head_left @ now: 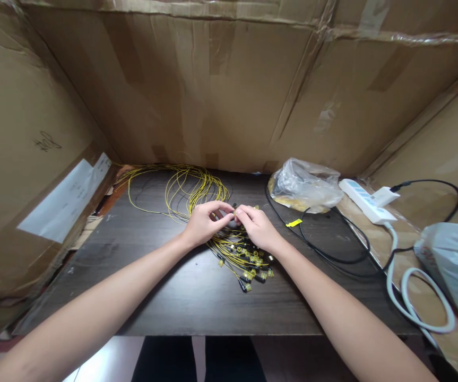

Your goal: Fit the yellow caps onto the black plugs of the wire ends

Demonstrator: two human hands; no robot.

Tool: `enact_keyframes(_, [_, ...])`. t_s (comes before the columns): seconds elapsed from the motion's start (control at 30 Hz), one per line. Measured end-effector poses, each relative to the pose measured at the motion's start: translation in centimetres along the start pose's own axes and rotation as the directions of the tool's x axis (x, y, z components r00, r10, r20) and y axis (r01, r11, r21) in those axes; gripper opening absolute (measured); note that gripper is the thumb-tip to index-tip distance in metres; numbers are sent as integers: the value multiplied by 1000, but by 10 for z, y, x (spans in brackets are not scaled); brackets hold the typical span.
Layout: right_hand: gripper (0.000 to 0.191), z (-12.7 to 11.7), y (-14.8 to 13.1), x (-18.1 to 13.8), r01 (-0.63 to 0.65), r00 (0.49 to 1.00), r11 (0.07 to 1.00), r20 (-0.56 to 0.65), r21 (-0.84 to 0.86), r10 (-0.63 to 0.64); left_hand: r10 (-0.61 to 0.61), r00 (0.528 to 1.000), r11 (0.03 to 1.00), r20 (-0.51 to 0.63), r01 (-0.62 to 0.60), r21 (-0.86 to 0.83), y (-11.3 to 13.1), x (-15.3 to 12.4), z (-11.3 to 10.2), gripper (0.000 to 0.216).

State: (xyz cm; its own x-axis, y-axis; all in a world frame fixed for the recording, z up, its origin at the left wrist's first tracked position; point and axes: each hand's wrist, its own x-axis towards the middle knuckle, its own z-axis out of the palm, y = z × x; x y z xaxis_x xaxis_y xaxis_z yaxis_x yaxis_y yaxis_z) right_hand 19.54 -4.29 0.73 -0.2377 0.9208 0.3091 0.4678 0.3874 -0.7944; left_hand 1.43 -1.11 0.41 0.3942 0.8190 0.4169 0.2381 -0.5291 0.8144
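Left hand (205,223), right hand (259,228) pinching 1 small piece (234,211); yellow wires (201,187) left of grip, connectors (255,262) below, plastic bag (307,184) right.

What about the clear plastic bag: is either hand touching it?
No, the left hand and right hand meet over the yellow cables, apart from the clear plastic bag.

Left hand (208,222) and right hand (259,229), fingertips close together.
From here I see both bare forearms (109,297) slanting inward, each thumb pressed toward its bent index finger.
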Motion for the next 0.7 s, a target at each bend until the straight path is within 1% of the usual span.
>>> enact_keyframes(0.13, [32,1,0,0,30,999,998,-29,-51,-32,-19,1000,999,9,19,-26,0,0,0,16])
enact_keyframes(0.27, [23,-1,0,-1,49,997,996,-59,-72,-53,-42,999,998,16,42,-49,-1,2,0,19])
enact_keyframes(0.37, [13,-3,2,-1,38,996,997,-81,-63,-43,-62,998,996,9,62,-71,-3,3,0,20])
enact_keyframes(0.43, [11,-4,3,-1,19,995,999,-93,-39,-22,-66,998,995,7,67,-76,-4,3,0,19])
enact_keyframes(0.57, [17,-4,5,-1,-30,998,998,-63,-51,26,-68,998,995,-1,67,-77,-3,2,-1,19])
enact_keyframes(0.7, [36,-3,5,0,-26,999,997,-25,-79,25,-39,999,998,13,39,-49,-2,0,0,16])
